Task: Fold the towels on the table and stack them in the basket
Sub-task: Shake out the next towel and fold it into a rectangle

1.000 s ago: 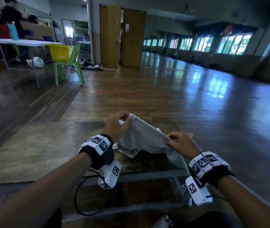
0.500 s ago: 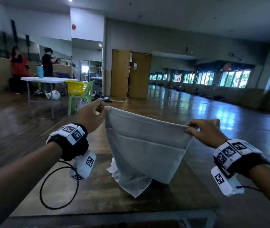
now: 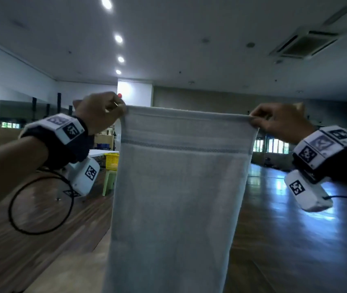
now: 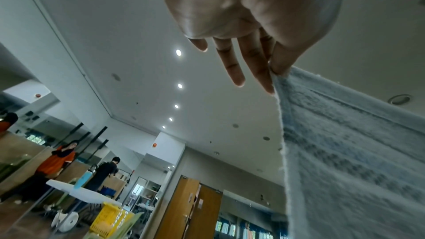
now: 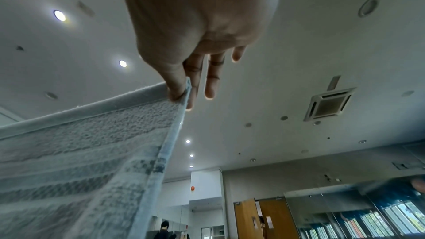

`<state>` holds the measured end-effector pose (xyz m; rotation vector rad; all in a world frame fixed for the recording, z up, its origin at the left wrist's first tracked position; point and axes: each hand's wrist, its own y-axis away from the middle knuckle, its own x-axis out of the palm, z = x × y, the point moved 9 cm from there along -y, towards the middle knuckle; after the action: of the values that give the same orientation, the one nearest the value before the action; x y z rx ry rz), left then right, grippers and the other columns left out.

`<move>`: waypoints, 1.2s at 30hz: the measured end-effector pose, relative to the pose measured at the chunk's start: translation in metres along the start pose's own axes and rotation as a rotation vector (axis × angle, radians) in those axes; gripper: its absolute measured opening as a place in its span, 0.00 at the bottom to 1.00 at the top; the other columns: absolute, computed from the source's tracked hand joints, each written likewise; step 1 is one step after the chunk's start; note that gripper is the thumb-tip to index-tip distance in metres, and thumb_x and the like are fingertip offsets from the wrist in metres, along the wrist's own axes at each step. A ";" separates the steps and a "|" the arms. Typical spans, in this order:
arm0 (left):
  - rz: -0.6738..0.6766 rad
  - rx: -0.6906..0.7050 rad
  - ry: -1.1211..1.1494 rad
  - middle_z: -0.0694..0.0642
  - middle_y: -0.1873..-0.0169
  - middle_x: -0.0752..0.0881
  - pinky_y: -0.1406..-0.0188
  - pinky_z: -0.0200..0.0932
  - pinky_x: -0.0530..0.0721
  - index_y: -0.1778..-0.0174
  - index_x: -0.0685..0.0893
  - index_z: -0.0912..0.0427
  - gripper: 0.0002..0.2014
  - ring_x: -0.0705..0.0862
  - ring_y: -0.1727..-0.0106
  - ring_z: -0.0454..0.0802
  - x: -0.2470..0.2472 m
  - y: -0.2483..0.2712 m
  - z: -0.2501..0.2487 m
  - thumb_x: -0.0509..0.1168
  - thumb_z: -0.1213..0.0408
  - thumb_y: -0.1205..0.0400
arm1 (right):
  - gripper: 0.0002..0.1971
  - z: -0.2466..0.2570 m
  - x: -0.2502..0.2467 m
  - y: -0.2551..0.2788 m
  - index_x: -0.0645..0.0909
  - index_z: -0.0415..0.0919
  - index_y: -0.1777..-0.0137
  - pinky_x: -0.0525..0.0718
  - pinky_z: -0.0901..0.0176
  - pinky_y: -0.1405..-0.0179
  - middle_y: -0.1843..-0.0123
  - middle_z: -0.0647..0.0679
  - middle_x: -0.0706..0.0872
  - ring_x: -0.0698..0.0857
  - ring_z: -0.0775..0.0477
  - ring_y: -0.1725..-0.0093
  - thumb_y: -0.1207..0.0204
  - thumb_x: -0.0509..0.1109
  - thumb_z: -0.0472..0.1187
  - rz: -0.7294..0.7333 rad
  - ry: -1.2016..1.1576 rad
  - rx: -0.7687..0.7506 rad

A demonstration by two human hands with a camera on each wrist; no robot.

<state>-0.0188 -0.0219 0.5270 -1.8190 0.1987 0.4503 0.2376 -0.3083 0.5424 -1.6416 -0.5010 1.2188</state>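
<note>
Fingers [image 4: 279, 61] of both hands pinch the towel's [image 3: 174, 197] top corners; its long axis hangs vertical.

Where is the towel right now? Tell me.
In the head view the towel hangs mid-frame in the air, its top corners pinched by the left hand and right hand, with the yellow basket far behind its left edge.

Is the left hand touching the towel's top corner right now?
Touching. In the left wrist view the left hand pinches the grey towel at its corner between thumb and finger; the head view shows the same pinch.
</note>
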 end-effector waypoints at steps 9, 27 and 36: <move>-0.030 -0.070 -0.088 0.55 0.59 0.84 0.73 0.34 0.69 0.51 0.83 0.61 0.10 0.80 0.60 0.51 -0.024 -0.021 0.015 0.65 0.57 0.19 | 0.04 0.023 0.009 -0.040 0.81 0.52 0.54 0.56 0.50 0.34 0.57 0.55 0.82 0.75 0.52 0.53 0.25 0.70 0.50 -0.059 -0.014 -0.021; 0.078 -0.188 -0.035 0.55 0.60 0.84 0.67 0.37 0.74 0.53 0.83 0.59 0.06 0.81 0.60 0.53 0.110 0.033 0.133 0.65 0.60 0.20 | 0.03 0.004 0.192 -0.001 0.79 0.53 0.57 0.60 0.49 0.41 0.66 0.59 0.78 0.77 0.49 0.56 0.22 0.66 0.47 0.066 -0.020 0.116; 0.307 -0.244 -0.023 0.54 0.66 0.83 0.64 0.41 0.69 0.59 0.84 0.61 0.03 0.83 0.62 0.56 0.226 0.194 0.195 0.69 0.65 0.23 | 0.08 -0.010 0.326 0.152 0.82 0.54 0.62 0.56 0.53 0.42 0.67 0.60 0.78 0.81 0.48 0.56 0.26 0.70 0.38 0.376 -0.122 0.179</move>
<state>0.0777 0.1276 0.2184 -2.0290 0.4262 0.7365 0.3468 -0.1235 0.2537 -1.5556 -0.1509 1.5981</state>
